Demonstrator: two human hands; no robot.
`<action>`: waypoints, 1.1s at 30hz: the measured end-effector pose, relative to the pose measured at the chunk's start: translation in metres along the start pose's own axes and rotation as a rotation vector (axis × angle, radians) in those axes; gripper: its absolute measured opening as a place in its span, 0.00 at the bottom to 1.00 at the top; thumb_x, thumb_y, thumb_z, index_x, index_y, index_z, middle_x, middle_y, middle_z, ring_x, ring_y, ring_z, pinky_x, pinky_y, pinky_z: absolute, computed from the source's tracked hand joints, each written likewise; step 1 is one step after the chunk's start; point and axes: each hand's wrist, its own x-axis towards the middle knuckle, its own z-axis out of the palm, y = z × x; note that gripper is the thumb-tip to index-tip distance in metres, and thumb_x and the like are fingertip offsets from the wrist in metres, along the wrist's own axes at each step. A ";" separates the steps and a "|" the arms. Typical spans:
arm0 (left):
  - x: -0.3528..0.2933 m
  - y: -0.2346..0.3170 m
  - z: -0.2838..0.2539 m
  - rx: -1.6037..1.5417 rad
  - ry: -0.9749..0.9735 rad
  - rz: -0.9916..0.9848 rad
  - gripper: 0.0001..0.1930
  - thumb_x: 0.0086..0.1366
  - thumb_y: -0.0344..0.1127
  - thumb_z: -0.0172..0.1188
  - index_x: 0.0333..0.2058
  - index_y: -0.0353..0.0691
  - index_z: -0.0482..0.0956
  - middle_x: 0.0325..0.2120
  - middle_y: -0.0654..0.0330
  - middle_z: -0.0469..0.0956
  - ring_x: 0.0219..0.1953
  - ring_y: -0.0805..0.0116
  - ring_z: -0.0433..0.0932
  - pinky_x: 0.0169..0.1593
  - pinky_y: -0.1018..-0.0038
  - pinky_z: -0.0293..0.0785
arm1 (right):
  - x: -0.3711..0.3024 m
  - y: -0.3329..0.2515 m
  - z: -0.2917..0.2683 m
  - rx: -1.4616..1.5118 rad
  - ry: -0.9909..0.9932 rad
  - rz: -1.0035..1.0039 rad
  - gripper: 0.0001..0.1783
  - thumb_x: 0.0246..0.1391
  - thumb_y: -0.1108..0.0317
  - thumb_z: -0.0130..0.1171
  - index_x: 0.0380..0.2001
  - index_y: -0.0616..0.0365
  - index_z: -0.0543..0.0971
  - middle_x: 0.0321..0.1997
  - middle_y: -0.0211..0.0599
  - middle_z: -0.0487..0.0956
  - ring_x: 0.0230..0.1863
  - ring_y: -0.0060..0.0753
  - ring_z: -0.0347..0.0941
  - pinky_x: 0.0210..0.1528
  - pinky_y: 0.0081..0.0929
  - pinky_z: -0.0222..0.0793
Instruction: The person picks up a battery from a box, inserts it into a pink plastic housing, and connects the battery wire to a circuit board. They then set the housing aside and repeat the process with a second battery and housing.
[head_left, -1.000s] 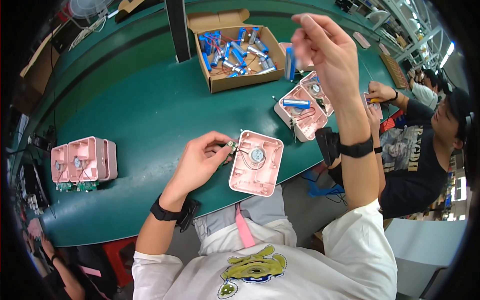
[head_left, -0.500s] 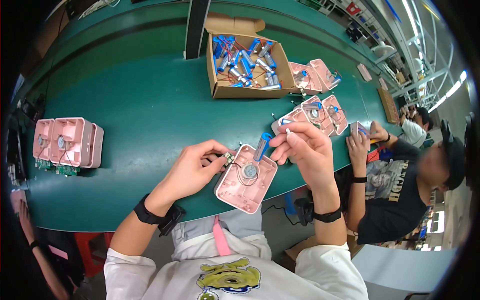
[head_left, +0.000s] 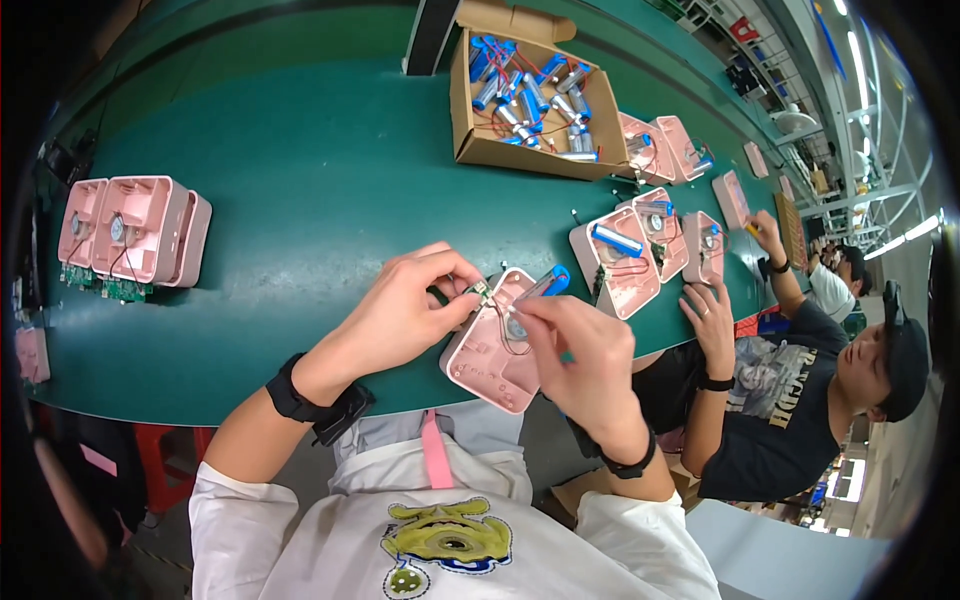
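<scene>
In front of me a pink plastic housing lies tilted near the table's front edge, a round speaker with dark wires inside it. My left hand is closed, pinching a small green circuit board at the housing's upper left edge. A blue-and-silver cylindrical battery rests at the housing's upper right. Over the right side of the housing, my right hand is closed with its fingertips close to the board. A small white connector shows at those fingertips, mostly hidden by them.
An open cardboard box of wired batteries stands at the back. Stacked pink housings with green boards sit at left. More pink housings, some holding batteries, lie at right. Beyond them a co-worker's hand touches a pink housing.
My right hand has come down and left with the white connector, to beside the board. The left hand still pinches the board. The co-worker's hands have moved apart, and the view has shifted.
</scene>
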 end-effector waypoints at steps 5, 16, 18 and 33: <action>-0.001 0.003 -0.004 0.043 -0.017 0.024 0.06 0.67 0.22 0.66 0.42 0.29 0.83 0.34 0.59 0.77 0.34 0.73 0.79 0.35 0.76 0.83 | 0.000 0.011 0.035 -0.167 0.155 -0.075 0.10 0.55 0.83 0.71 0.38 0.63 0.82 0.31 0.36 0.82 0.21 0.23 0.75 0.20 0.23 0.62; -0.007 0.000 -0.002 0.076 0.035 0.106 0.06 0.65 0.25 0.68 0.39 0.30 0.84 0.31 0.57 0.78 0.30 0.68 0.80 0.34 0.71 0.80 | -0.005 0.016 0.048 -0.264 0.157 -0.163 0.12 0.52 0.85 0.71 0.39 0.65 0.81 0.35 0.38 0.83 0.25 0.30 0.78 0.26 0.26 0.71; -0.007 -0.001 -0.003 0.080 0.029 0.111 0.06 0.65 0.24 0.68 0.39 0.29 0.85 0.31 0.56 0.78 0.30 0.67 0.80 0.34 0.71 0.79 | -0.005 0.017 0.049 -0.300 0.165 -0.196 0.13 0.52 0.85 0.71 0.40 0.65 0.81 0.36 0.39 0.83 0.27 0.32 0.79 0.27 0.27 0.73; -0.005 0.002 0.005 0.164 -0.010 0.080 0.09 0.60 0.23 0.67 0.40 0.29 0.87 0.31 0.59 0.78 0.27 0.72 0.74 0.32 0.71 0.71 | -0.019 0.027 0.047 -0.484 0.139 -0.433 0.18 0.43 0.87 0.71 0.41 0.68 0.83 0.39 0.44 0.81 0.33 0.44 0.78 0.32 0.33 0.75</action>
